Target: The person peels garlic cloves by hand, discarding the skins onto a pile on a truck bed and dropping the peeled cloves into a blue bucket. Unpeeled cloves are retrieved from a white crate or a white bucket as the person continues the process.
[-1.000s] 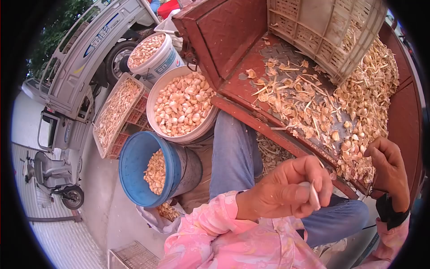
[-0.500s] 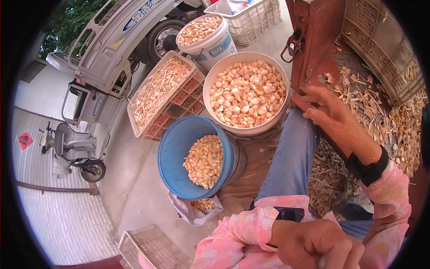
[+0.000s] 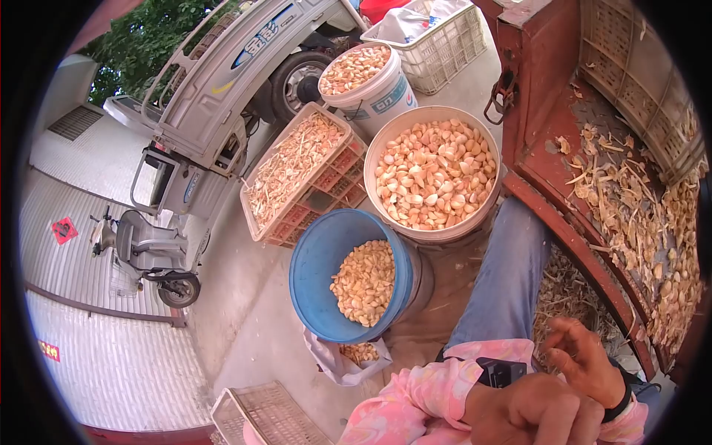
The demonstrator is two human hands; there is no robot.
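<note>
My left hand (image 3: 530, 411) is at the bottom edge, its fingers curled closed. Whatever lies in those fingers is hidden from me. Just beyond it is my right hand (image 3: 586, 360), black band at the wrist, thumb and bent fingers apart with nothing visible between them. Both hands are above my lap, beside the red metal table edge (image 3: 586, 256). Garlic cloves (image 3: 675, 297) and dry skins lie on that table. To the left, a blue bucket (image 3: 311, 274) holds pale garlic cloves (image 3: 363, 282). Behind it a white bucket (image 3: 374, 196) is full of garlic cloves (image 3: 434, 174).
A crate (image 3: 334, 174) of dry scraps and a smaller white bucket (image 3: 378, 96) stand behind. A plastic bag (image 3: 371, 371) with cloves lies by the blue bucket. An empty-looking crate (image 3: 274, 415) sits lower left. A tilted basket (image 3: 638, 81) leans over the table. A three-wheeled vehicle (image 3: 215, 89) is parked beyond.
My right hand has come down from the table edge to beside my left hand. My left hand stays closed near the bottom. The view has shifted, so the buckets appear lower and farther right.
</note>
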